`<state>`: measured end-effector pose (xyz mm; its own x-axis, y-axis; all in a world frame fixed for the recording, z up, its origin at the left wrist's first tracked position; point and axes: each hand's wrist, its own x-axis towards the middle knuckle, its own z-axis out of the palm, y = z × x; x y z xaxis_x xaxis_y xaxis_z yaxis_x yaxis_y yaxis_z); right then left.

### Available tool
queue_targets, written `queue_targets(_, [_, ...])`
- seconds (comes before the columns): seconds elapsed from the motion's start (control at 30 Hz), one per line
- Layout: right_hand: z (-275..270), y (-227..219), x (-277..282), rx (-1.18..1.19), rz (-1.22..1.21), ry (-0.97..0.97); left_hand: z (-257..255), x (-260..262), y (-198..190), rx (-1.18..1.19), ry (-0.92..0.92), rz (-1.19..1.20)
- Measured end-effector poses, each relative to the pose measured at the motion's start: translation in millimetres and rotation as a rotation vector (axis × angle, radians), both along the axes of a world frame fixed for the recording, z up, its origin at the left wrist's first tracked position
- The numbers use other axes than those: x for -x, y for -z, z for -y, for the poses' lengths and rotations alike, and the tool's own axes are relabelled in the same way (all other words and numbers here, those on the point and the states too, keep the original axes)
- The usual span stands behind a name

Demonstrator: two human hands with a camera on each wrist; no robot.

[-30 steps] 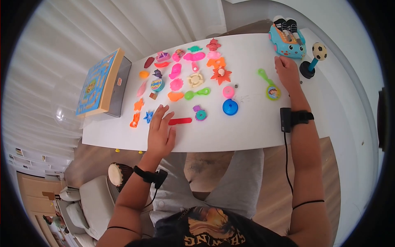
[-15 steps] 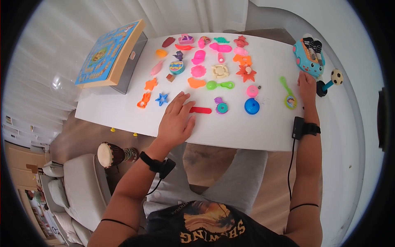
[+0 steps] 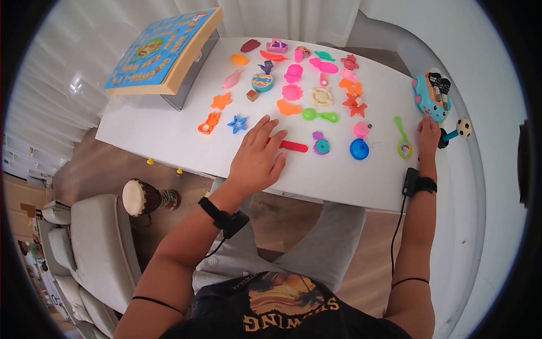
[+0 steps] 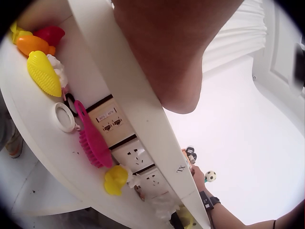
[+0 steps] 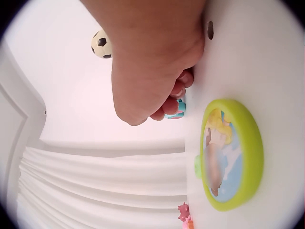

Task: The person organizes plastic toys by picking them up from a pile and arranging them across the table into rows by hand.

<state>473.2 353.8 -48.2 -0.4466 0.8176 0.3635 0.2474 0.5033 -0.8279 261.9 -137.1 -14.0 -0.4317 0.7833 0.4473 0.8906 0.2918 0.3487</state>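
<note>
In the head view my left hand [image 3: 255, 161] rests on the white table [image 3: 226, 152] near its front edge, fingers spread and relaxed. Its fingertips overlap one end of a flat red strip [image 3: 294, 147]. A blue star-shaped cutter [image 3: 237, 124] lies just beyond, to the left. My right hand [image 3: 429, 134] rests at the right side with curled fingers, nothing visible in it. Right in front of that hand stands a blue toy car [image 3: 433, 104]. A green-handled toy with a round picture face [image 3: 404, 149] lies to its left; the right wrist view shows its lime rim [image 5: 255, 152] close up.
Rows of small plastic toys fill the middle, among them a green spoon [image 3: 320, 116] and a blue disc [image 3: 359, 149]. A board-game box [image 3: 164, 51] stands at the left. A football on a stand [image 3: 464, 127] is at the right. Below the tabletop, a pink brush [image 4: 95, 143] lies on a shelf.
The head view has turned, so the table and toys appear shifted to the right. Both hands keep their places beside the red strip and the toy car.
</note>
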Motion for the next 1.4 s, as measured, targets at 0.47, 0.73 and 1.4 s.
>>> queue_targets(0.47, [-5.9, 6.6, -1.3, -0.043, -0.093, 0.123, -1.9, 4.5, 8.3, 0.015, 0.005, 0.024])
queue_targets(0.73, [19.6, 1.4, -1.5, 0.002, -0.171, 0.161, -1.9, 5.5, 13.2, -0.001, -0.022, 0.061])
queue_targets(1.4, [158.9, -11.2, -32.1, -0.407, 0.232, -0.082, 0.3, 7.0, 21.7, -0.042, -0.015, 0.047])
